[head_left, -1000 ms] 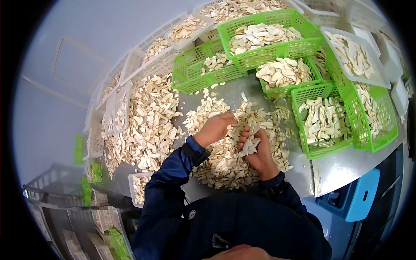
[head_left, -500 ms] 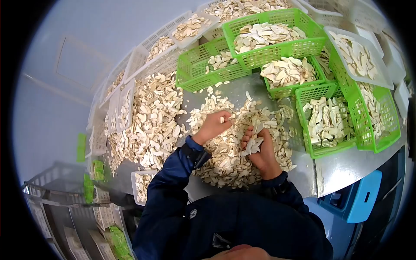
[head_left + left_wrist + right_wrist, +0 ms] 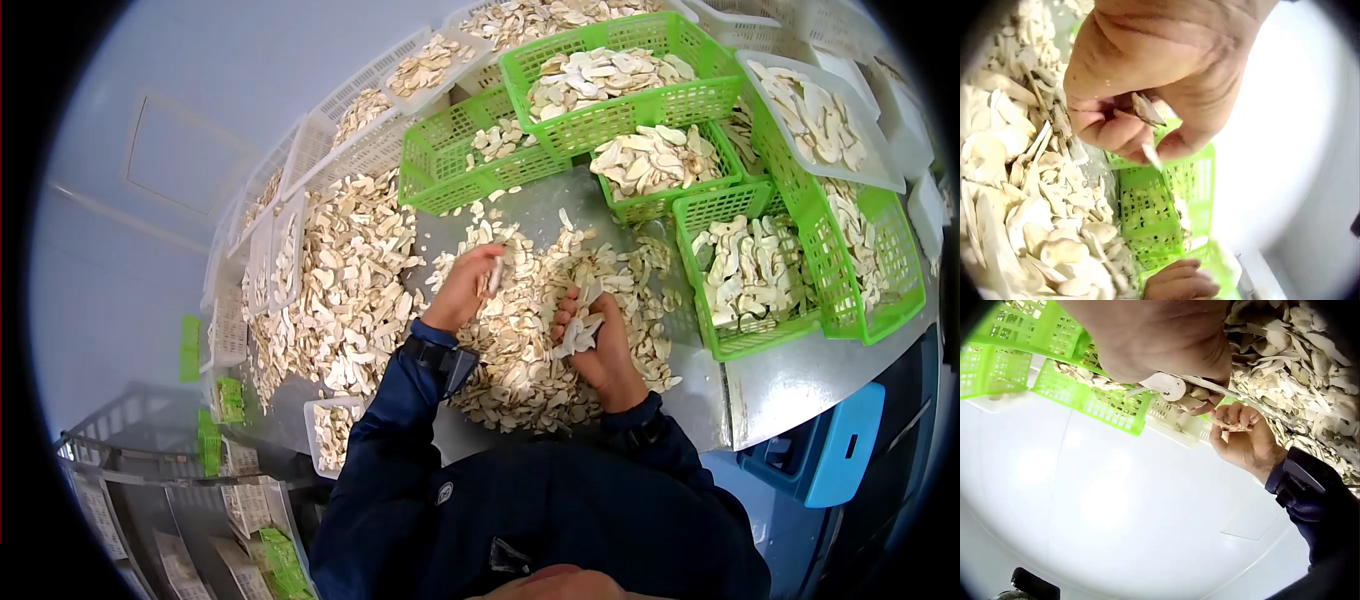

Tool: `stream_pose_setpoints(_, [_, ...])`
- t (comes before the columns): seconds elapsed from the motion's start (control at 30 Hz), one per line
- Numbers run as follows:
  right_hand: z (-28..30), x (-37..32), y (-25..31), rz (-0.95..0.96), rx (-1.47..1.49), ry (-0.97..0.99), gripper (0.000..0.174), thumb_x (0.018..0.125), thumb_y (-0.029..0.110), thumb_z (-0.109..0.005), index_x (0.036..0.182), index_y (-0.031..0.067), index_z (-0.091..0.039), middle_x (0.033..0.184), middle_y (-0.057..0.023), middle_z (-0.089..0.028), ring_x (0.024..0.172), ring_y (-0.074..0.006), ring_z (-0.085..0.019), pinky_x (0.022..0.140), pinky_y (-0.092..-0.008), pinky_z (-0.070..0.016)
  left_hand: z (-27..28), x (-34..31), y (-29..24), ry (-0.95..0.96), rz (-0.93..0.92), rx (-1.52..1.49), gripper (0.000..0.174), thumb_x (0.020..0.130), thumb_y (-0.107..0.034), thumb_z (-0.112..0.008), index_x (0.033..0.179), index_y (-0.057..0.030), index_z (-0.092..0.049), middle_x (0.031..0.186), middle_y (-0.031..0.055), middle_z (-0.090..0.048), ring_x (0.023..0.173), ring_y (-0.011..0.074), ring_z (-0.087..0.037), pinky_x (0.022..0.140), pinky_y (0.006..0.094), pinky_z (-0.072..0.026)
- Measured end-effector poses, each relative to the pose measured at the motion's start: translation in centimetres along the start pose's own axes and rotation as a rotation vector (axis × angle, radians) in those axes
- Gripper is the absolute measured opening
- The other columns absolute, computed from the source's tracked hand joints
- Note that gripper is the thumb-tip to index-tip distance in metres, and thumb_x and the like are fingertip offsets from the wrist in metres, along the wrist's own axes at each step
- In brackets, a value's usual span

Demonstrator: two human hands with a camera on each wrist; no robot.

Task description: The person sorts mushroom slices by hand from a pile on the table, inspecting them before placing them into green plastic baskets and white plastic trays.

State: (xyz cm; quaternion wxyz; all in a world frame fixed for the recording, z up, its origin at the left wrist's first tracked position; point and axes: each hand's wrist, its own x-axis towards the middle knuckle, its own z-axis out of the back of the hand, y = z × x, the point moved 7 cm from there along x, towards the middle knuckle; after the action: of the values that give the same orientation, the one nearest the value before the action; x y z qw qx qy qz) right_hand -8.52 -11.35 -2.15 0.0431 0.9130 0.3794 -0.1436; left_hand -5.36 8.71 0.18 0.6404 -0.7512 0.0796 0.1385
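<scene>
The left hand (image 3: pixel 460 291) pinches a mushroom slice (image 3: pixel 495 276); the right hand (image 3: pixel 608 358) curls its fingers round several slices (image 3: pixel 580 334) (probably so none drop).

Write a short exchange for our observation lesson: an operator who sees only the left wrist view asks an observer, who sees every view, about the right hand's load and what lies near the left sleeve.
Operator: I see the left hand with slices. What does the right hand hold?
Observer: A small bunch of pale slices, its fingers curled round them.
Operator: And what lies near the left sleeve?
Observer: A small whitish tray of slices, beside the sleeve on the table.
</scene>
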Motion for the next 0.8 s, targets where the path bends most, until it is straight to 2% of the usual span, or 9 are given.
stream_pose_setpoints(0.07, [0.0,0.0,-0.1,0.000,-0.011,0.008,0.029,0.101,0.029,-0.037,0.100,0.0071,-0.056,0.080,0.0002,-0.052,0.073,-0.0152,-0.052,0.066,-0.0306,-0.0475,0.2,-1.1,-0.6,-0.061,0.070,-0.176,0.017,0.089,-0.007,-0.061,0.106,-0.0076,-0.063,0.087,0.0019,-0.059,0.070,0.0093,-0.053,0.058,0.0222,-0.0400])
stream_pose_setpoints(0.17, [-0.1,-0.1,-0.2,0.005,-0.017,-0.015,0.029,0.101,0.030,-0.037,0.099,0.0070,-0.056,0.080,0.0001,-0.052,0.072,-0.0152,-0.052,0.065,-0.0302,-0.0472,1.6,-1.0,-0.1,-0.125,-0.074,0.522,0.021,0.087,-0.004,-0.060,0.107,-0.0043,-0.063,0.099,0.0058,-0.064,0.082,0.0183,-0.062,0.071,0.0295,-0.0492])
stream_pose_setpoints(0.27, [0.0,0.0,-0.1,0.005,-0.051,-0.002,0.026,0.098,0.032,-0.041,0.099,0.0093,-0.054,0.082,0.0018,-0.051,0.074,-0.0145,-0.050,0.067,-0.0291,-0.0448,-1.9,-2.6,-2.4,0.064,-0.565,1.004,0.024,0.084,-0.003,-0.060,0.108,-0.0043,-0.063,0.106,0.0101,-0.067,0.090,0.0241,-0.065,0.076,0.0342,-0.0507])
stream_pose_setpoints(0.37, [0.0,0.1,-0.2,0.005,-0.060,0.017,0.026,0.098,0.032,-0.041,0.099,0.0094,-0.054,0.082,0.0019,-0.051,0.075,-0.0144,-0.050,0.067,-0.0293,-0.0448,-3.8,-3.0,-2.4,0.162,-0.581,1.175,0.028,0.081,-0.003,-0.064,0.109,-0.0046,-0.063,0.108,0.0133,-0.066,0.097,0.0269,-0.065,0.080,0.0357,-0.0508])
stream_pose_setpoints(0.4, [0.0,0.0,-0.2,0.004,-0.059,0.009,0.026,0.098,0.032,-0.041,0.099,0.0094,-0.054,0.082,0.0019,-0.051,0.074,-0.0144,-0.050,0.067,-0.0293,-0.0449,-3.8,-3.0,-2.3,0.128,-0.655,1.238,0.029,0.082,-0.004,-0.065,0.110,-0.0052,-0.063,0.103,0.0127,-0.067,0.089,0.0262,-0.067,0.075,0.0349,-0.0515])
stream_pose_setpoints(0.5, [0.0,-0.1,0.0,0.008,-0.061,-0.014,0.026,0.098,0.031,-0.042,0.099,0.0093,-0.055,0.083,0.0018,-0.051,0.074,-0.0145,-0.050,0.067,-0.0295,-0.0449,-1.4,-2.2,-2.4,-0.099,-0.606,1.006,0.025,0.085,-0.007,-0.064,0.110,-0.0044,-0.063,0.096,0.0079,-0.069,0.073,0.0194,-0.065,0.063,0.0303,-0.0500])
stream_pose_setpoints(0.53, [0.0,-0.1,0.0,0.013,-0.066,-0.020,0.025,0.098,0.031,-0.042,0.099,0.0093,-0.055,0.083,0.0017,-0.051,0.074,-0.0145,-0.050,0.067,-0.0296,-0.0449,-0.1,-1.5,-1.9,-0.130,-0.465,0.877,0.027,0.089,-0.009,-0.061,0.116,-0.0019,-0.060,0.088,0.0034,-0.069,0.060,0.0112,-0.057,0.052,0.0242,-0.0427])
stream_pose_setpoints(0.67, [0.1,0.0,-0.2,-0.005,-0.030,-0.003,0.025,0.098,0.031,-0.042,0.100,0.0090,-0.055,0.083,0.0014,-0.051,0.074,-0.0148,-0.050,0.067,-0.0297,-0.0448,1.3,-0.8,-1.1,-0.129,0.028,-0.108,0.037,0.094,-0.012,-0.056,0.128,0.0004,-0.048,0.085,0.0045,-0.064,0.062,0.0074,-0.052,0.047,0.0218,-0.0355])
stream_pose_setpoints(0.8, [0.2,0.1,-0.1,-0.004,-0.013,-0.006,0.028,0.101,0.028,-0.035,0.100,0.0078,-0.055,0.081,-0.0004,-0.052,0.074,-0.0162,-0.051,0.067,-0.0307,-0.0455,0.0,0.4,-0.4,-0.029,0.080,-0.222,0.031,0.093,-0.013,-0.056,0.122,-0.0018,-0.053,0.083,0.0038,-0.061,0.067,0.0081,-0.054,0.050,0.0209,-0.0378])
